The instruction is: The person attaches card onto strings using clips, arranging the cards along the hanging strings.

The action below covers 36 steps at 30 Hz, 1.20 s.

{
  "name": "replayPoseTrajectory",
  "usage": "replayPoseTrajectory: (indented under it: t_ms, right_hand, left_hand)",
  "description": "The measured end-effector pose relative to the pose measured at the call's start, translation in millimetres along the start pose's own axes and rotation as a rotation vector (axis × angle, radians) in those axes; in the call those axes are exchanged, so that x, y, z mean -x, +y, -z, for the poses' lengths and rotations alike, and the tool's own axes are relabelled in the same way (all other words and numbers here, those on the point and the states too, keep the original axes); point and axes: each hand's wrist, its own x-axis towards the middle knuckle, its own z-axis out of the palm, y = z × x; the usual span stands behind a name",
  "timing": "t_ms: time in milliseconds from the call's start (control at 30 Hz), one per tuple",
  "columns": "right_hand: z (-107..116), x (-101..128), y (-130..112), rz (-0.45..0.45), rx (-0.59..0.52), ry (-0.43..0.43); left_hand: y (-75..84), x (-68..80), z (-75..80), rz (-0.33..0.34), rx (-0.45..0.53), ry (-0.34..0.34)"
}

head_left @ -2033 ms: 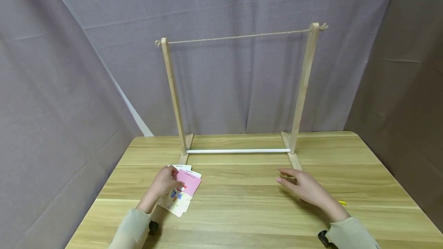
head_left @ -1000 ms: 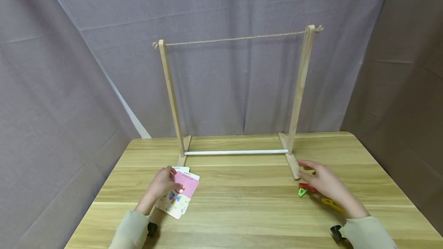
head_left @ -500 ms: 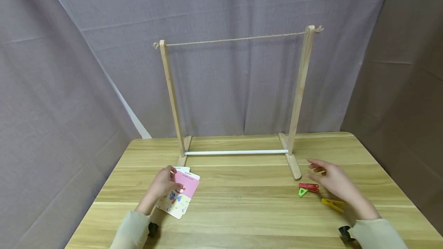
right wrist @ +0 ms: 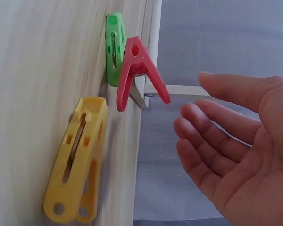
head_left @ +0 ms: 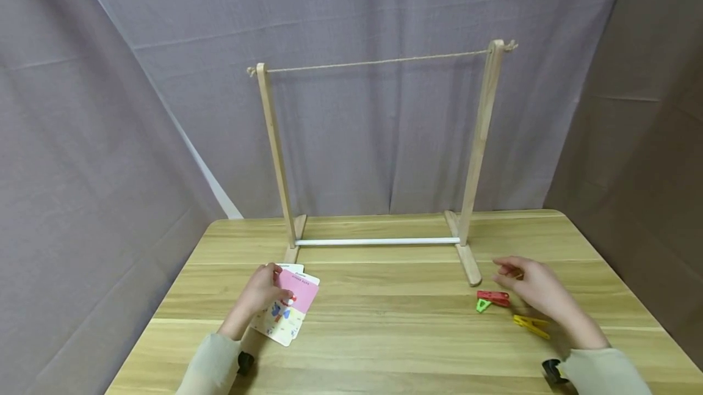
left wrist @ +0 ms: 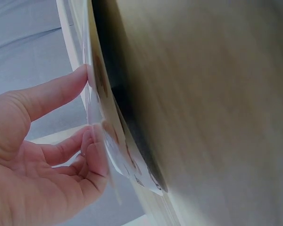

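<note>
A wooden drying frame [head_left: 379, 138] is standing toward the back of the worktop [head_left: 384, 334], with a length of twine [head_left: 379, 62] stretched between the tops of its two posts and a white rod [head_left: 378, 240] running between them low down.

In front of the frame's left foot, the left hand [head_left: 262, 292] is resting on a small fan of picture cards [head_left: 288, 309] lying on the wood; the top card is pink. In the left wrist view the thumb [left wrist: 52, 92] and curled fingertips [left wrist: 96, 157] are pinching the edge of the cards [left wrist: 108, 136].

Just in front of the frame's right foot, three clothes pegs are lying close together: a red peg [head_left: 493, 297] touching a green peg [head_left: 483, 305], and a yellow peg [head_left: 531, 324] a little nearer the person. The right hand [head_left: 540, 294] is hovering just beside them, fingers loosely spread and holding nothing; in the right wrist view its palm [right wrist: 247, 155] is facing the red peg [right wrist: 137, 70], green peg [right wrist: 114, 49] and yellow peg [right wrist: 78, 160] without touching any.
</note>
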Motion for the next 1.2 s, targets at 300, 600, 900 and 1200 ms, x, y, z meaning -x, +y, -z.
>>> replayPoseTrajectory:
  t_ms: [300,600,900,1200]
  right_hand:
    - [3,5,8,-0.063,-0.010,-0.032]
    - [2,9,17,-0.115,0.010,-0.045]
    - [1,9,30,-0.193,0.014,-0.150]
    - [0,13,27,-0.235,-0.034,-0.223]
  left_hand:
    - [1.4,1.3,0.0,0.003,-0.005,0.007]
    - [0.5,1.3,-0.5,-0.031,0.025,0.025]
    - [-0.1,1.4,0.6,-0.034,0.060,0.006]
    - [-1.5,2.7,0.0,-0.026,0.061,0.010]
